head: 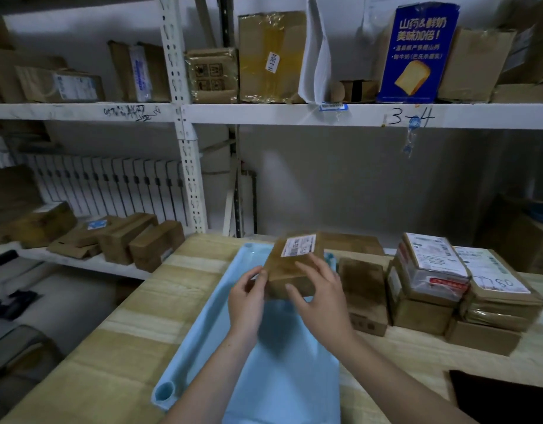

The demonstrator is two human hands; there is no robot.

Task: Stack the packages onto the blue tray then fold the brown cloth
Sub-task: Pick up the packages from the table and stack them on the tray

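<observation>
A brown cardboard package with a white label sits over the far half of the blue tray, which lies lengthwise on the wooden table. My left hand grips the package's near left corner. My right hand lies across its top and near right side. More packages wait to the right: a brown box beside the tray and a stack of labelled parcels. A dark cloth shows at the table's near right corner; its colour is hard to tell.
A flat brown box lies behind the tray. White metal shelving stands behind the table, loaded with cardboard boxes and a blue bread carton. A low shelf on the left holds several small boxes. The wooden table shows bare left of the tray.
</observation>
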